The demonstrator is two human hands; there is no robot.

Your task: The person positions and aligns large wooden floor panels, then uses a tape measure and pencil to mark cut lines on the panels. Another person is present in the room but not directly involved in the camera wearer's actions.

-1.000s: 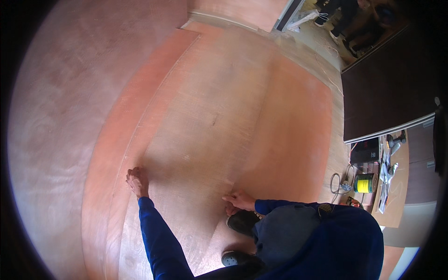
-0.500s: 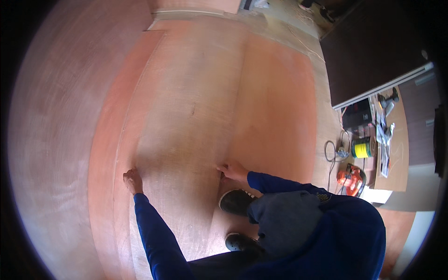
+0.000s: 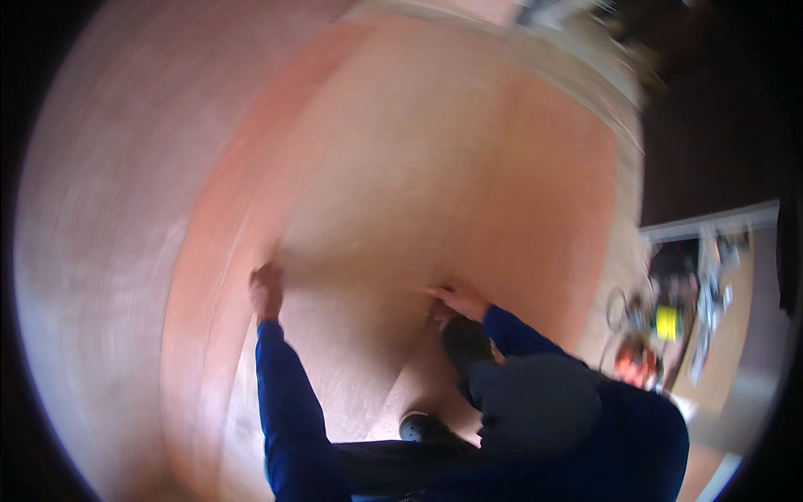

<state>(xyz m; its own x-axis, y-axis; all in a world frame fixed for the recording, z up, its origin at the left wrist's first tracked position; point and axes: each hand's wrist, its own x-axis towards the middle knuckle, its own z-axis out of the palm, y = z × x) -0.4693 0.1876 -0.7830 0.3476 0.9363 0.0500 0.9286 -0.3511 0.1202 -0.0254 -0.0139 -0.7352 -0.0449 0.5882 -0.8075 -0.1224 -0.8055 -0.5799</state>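
A long, thin wood-toned sheet [image 3: 360, 217], pale brown and dusty-looking, lies in front of me over reddish-orange panels. My left hand [image 3: 268, 290] is closed at its left edge, with the fingers curled there. At the opposite edge, just ahead of my dark shoe [image 3: 465, 345], is my right hand [image 3: 460, 301]. Its thumb and fingers are closed on the sheet's edge, the index finger reaching out over the surface. Motion blur smears both sets of fingertips.
Reddish-orange panel [image 3: 544, 226] extends to the right. A wide brownish board [image 3: 109, 209] fills the left side. Far right are an orange power tool [image 3: 637, 365], a spool with a yellow label [image 3: 667, 323], a cable and a dark cabinet panel [image 3: 711, 159].
The view has swung, so the surroundings appear shifted right and blurred. Both hands sit higher in the picture, still at the sheet's two edges. My right hand now overlaps the nearer shoe's toe.
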